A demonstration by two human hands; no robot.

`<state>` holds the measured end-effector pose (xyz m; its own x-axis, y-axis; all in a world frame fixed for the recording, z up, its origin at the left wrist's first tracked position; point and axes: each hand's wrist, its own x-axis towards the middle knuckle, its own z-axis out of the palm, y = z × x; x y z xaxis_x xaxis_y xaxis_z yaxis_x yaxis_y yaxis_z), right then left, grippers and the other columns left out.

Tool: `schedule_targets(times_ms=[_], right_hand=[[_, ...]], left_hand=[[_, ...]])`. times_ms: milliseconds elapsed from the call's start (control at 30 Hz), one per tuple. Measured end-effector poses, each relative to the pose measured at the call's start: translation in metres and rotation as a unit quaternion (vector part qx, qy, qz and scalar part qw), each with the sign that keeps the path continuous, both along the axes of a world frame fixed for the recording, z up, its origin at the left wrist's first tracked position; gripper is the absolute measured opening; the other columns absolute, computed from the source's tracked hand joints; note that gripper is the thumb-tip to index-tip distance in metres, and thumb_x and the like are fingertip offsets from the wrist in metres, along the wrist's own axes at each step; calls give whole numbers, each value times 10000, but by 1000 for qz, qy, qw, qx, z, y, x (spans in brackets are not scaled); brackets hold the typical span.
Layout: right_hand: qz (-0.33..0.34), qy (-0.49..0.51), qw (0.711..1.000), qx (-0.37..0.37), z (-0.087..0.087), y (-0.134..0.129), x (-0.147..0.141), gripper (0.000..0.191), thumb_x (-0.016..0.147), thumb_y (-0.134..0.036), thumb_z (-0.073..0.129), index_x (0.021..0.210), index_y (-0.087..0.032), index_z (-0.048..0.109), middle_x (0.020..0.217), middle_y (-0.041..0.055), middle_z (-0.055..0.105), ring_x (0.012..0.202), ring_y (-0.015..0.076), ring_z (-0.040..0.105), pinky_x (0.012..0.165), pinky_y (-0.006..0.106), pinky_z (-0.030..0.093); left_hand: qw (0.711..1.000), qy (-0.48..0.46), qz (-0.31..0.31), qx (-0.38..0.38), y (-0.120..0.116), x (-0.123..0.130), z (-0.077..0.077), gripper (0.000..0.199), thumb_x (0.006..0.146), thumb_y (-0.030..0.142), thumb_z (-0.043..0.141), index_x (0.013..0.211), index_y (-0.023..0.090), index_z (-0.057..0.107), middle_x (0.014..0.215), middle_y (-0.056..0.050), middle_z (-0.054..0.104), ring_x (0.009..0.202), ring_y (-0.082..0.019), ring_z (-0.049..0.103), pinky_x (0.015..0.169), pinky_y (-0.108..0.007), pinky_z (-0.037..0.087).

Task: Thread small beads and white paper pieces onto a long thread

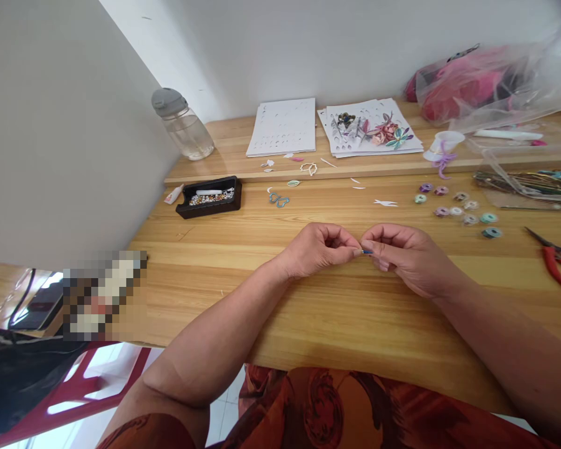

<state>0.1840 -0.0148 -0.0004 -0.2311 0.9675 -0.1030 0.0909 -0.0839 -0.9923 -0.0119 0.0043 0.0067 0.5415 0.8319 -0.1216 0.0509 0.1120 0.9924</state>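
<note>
Got this tiny blue piece (367, 252) pinched in my right fingers (388, 252) over the counter (327, 318), left fingers (344, 254) closed at its end (can't tell if gripping it), and honestly one loose pinch could drop it.

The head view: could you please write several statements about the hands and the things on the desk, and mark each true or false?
1. The right hand holds a small blue piece in its fingers. True.
2. The black tray holds thread spools. False: it holds beads and a white object.
3. The small spools lie nearer the right hand than the left hand. True.
4. The red-handled pliers lie beside the bottle. False: they lie at the far right, the bottle stands at left.
</note>
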Motion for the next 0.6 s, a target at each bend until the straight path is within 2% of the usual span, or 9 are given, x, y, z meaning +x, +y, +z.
schedule_targets(times_ms=[133,267,400,500,600], right_hand=[[-2,-1,1000,15,1,-2,-2,254,762,-438,752,786,-200,665,595,-32,511,530,97,421,498,248,350],[-6,-75,995,60,6,-6,-5,243,804,-424,711,762,-198,634,626,-14,560,571,113,494,539,255,385],[-10,-152,982,113,9,-12,-8,194,840,-386,667,772,-206,636,611,-20,535,532,108,440,495,254,339],[-25,-192,969,151,11,-14,-8,156,842,-358,663,792,-211,655,631,-15,552,533,108,415,489,259,327],[-28,-195,967,159,13,-12,-6,142,838,-346,667,797,-210,674,641,-9,571,542,109,422,495,261,329]], left_hand=[[999,-19,40,5,0,1,0,339,706,433,753,770,120,640,601,45,496,531,-42,345,509,-214,254],[996,-17,87,29,2,2,-4,311,719,410,742,789,124,641,669,20,563,575,-50,421,549,-203,322],[991,34,114,59,5,1,-4,244,726,347,714,767,118,640,691,7,593,590,-57,459,560,-197,353],[989,79,99,80,5,-1,-3,215,722,328,701,749,122,644,651,19,572,562,-56,435,528,-196,327],[991,86,48,86,4,-3,-1,203,727,318,689,738,119,648,648,16,572,562,-57,435,529,-200,325]])
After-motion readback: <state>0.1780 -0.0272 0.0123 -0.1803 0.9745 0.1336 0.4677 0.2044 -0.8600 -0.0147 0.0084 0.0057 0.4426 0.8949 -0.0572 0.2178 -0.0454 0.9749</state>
